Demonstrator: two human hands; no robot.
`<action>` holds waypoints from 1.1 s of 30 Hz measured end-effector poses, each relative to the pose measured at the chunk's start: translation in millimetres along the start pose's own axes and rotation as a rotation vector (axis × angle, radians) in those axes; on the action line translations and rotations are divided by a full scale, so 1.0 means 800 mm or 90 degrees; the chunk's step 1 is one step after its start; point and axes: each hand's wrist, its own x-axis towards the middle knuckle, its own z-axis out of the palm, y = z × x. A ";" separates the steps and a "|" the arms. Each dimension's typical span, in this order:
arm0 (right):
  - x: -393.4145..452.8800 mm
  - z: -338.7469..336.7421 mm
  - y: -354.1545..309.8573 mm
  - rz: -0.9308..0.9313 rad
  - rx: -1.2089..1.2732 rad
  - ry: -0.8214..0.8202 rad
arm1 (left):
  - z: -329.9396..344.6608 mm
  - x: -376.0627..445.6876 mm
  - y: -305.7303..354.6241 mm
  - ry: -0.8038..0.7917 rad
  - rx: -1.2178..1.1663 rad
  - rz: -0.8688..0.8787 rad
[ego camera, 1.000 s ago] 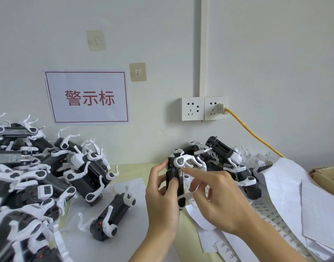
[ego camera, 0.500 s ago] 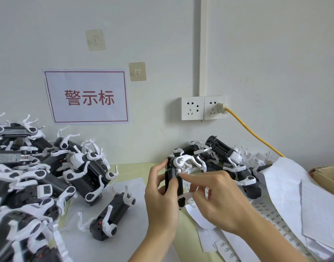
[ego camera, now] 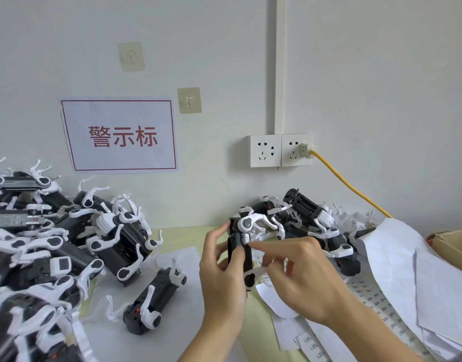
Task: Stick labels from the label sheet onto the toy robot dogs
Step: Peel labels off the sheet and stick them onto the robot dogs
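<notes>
Wall: white sign (ego camera: 119,134) with red border and red characters at 10 o'clock; two clear adhesive hooks (ego camera: 131,57) above it. Double socket (ego camera: 280,150) at centre, yellow cable (ego camera: 350,188) plugged in, trailing toward 3 o'clock. Cardboard box (ego camera: 452,242) at 4 o'clock, partly cut off.

Two hands are in view, the left hand (ego camera: 222,273) and the right hand (ego camera: 300,278), with one toy robot dog (ego camera: 241,246) between them and one small label (ego camera: 246,237) on its side. One further dog (ego camera: 155,301) lies alone on the white sheet, while the left heap (ego camera: 54,244) and the right heap (ego camera: 311,220) hold too many tangled dogs to count. On the wall are one red-bordered sign (ego camera: 119,134), two adhesive hooks (ego camera: 189,100), two sockets (ego camera: 281,150) and one yellow cable (ego camera: 350,189).
</notes>
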 end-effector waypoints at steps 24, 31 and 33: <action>0.005 0.010 0.008 0.039 0.063 0.205 | -0.006 0.009 -0.012 0.035 -0.006 -0.031; 0.007 0.008 0.005 0.134 0.099 0.224 | -0.003 0.005 -0.010 -0.015 0.049 -0.053; 0.007 0.006 0.003 0.188 0.172 0.175 | -0.003 0.004 -0.010 -0.027 0.059 -0.048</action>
